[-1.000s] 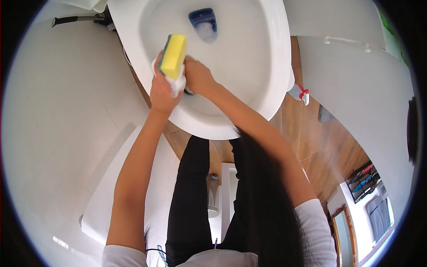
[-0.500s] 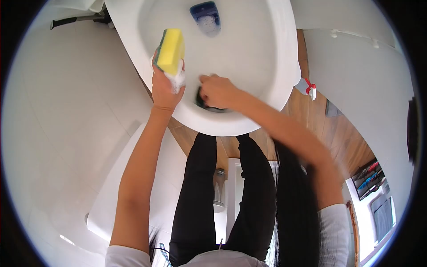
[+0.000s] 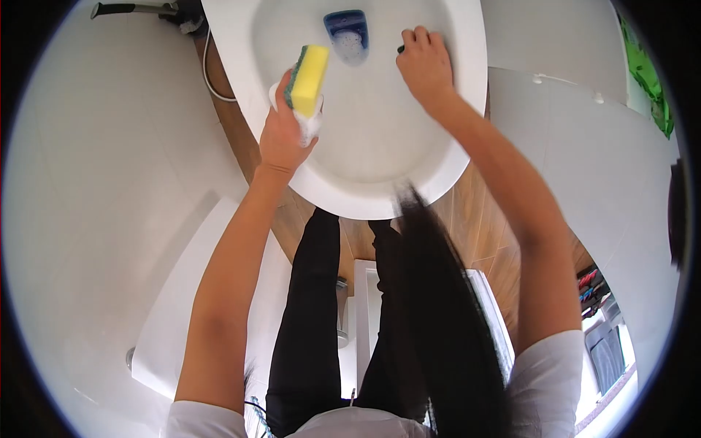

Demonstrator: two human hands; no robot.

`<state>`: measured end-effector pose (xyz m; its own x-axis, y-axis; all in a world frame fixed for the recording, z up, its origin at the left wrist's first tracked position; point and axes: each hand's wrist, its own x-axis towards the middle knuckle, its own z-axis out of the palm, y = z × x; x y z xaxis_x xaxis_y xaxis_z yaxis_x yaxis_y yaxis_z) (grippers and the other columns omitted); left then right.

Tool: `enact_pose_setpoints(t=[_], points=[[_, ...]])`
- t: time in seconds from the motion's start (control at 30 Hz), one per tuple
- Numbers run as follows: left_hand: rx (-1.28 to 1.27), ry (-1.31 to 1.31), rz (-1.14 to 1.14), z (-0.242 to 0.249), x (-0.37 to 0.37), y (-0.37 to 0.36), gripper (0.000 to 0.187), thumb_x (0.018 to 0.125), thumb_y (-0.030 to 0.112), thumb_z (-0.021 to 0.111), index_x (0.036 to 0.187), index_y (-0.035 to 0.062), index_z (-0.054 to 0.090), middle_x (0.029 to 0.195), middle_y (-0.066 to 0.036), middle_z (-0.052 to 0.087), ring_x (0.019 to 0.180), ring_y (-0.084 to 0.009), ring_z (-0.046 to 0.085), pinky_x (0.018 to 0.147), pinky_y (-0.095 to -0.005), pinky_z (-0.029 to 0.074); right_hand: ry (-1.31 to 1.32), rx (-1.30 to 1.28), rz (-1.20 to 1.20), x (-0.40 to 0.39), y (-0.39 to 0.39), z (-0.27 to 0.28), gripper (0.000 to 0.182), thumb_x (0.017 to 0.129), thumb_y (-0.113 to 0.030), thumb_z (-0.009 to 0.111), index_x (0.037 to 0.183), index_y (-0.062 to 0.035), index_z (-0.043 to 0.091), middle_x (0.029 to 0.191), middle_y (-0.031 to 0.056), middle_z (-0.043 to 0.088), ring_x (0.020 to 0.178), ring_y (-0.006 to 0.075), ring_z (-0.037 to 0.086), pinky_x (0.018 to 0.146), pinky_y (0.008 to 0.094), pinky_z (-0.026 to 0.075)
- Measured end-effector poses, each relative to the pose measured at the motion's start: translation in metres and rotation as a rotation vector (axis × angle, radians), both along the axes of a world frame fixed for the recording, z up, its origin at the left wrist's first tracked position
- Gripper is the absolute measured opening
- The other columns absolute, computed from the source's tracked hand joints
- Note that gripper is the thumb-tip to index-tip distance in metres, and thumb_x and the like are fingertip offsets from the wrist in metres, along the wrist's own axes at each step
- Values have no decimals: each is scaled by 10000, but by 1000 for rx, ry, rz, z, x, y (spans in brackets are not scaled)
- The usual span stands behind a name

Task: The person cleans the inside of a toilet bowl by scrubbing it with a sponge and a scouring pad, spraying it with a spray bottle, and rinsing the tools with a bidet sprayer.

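Note:
My left hand [image 3: 285, 139] is closed on a yellow sponge [image 3: 310, 79] with a green scouring side, held above the left rim of a white toilet bowl [image 3: 328, 191]. White foam [image 3: 309, 125] clings below the sponge by my thumb. On the bowl's right inner wall my right hand [image 3: 427, 66] presses down with bent fingers. A small dark edge [image 3: 401, 50] of a scouring pad shows beside its fingers, the rest hidden under the hand. Blue, bubbly water [image 3: 347, 33] lies in the drain hole at the far end of the bowl.
A black-handled hand shower [image 3: 135, 9] with a hose is at the upper left. Green packaging [image 3: 646, 73] is at the upper right. Wood-look floor [image 3: 475, 212] surrounds the bowl's front. Long dark hair [image 3: 445, 306] hangs in front of my legs.
My right hand has moved from the bowl's front inner wall up and right to its right side. My left hand still holds the sponge. The view has shifted slightly.

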<state>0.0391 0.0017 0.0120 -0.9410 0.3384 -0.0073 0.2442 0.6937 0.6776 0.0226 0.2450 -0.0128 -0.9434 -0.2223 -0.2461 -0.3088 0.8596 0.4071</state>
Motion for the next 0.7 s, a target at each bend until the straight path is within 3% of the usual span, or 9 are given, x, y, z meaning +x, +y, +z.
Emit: enact_pose_setpoints(t=[0.17,0.23,0.33,0.4,0.47,0.5,0.6,0.63,0.7], points=[[-25,-81,50,13,3,6,717,745,68,663,1330,54,248,1073,-181,582,913,-367,599,744,-372,496,-163,-199,-157,110,-85,-19,122,725,-143,598,794,-87,681,988,67,536,966,237,515,752,350,459],[46,-44,5,20,4,-1,731,748,106,672,1341,90,245,1072,-185,581,896,-381,596,727,-392,499,-376,-555,-360,114,-96,-12,124,725,-127,587,782,-49,665,980,84,525,923,245,547,664,343,524],[82,-12,-16,15,0,-7,743,745,132,680,1347,112,245,1074,-188,581,889,-387,594,717,-402,500,-53,-448,-143,47,-41,-47,118,714,-100,592,763,-14,656,1019,107,508,871,245,559,669,322,535],[109,-6,-1,13,-1,-8,752,740,131,683,1348,111,241,1068,-188,584,888,-388,594,714,-402,501,-159,-400,-179,36,-42,-44,120,712,-106,603,764,-10,653,1053,115,503,906,254,551,719,353,529],[122,-11,2,14,1,-11,761,735,129,685,1350,111,238,1063,-188,587,887,-390,595,711,-403,502,-521,-566,-222,78,-65,-35,114,709,-109,605,746,-8,645,1078,122,496,944,271,536,771,392,514],[131,16,3,15,0,-11,760,730,125,688,1346,107,244,1055,-189,590,885,-391,595,706,-404,503,-606,-764,-317,90,-76,0,39,679,-49,592,691,-28,623,1043,116,499,913,274,534,767,408,485],[169,24,19,17,1,-10,739,731,126,689,1334,94,264,1040,-191,596,872,-390,599,696,-405,505,-473,-728,-349,69,-59,-17,28,674,-40,592,671,-13,596,1026,124,491,908,287,529,738,409,481],[178,7,18,18,0,-12,719,737,132,688,1325,84,278,1033,-192,599,863,-389,602,692,-404,506,-304,-723,-285,51,-61,-27,40,672,-43,590,654,-12,575,1012,132,484,899,309,526,722,422,474],[189,23,23,18,-4,-13,704,741,139,686,1319,79,288,1034,-191,599,851,-387,605,687,-403,507,-325,-713,-339,56,-70,-32,41,674,-43,599,674,-3,590,1052,130,481,916,300,528,736,414,484]])
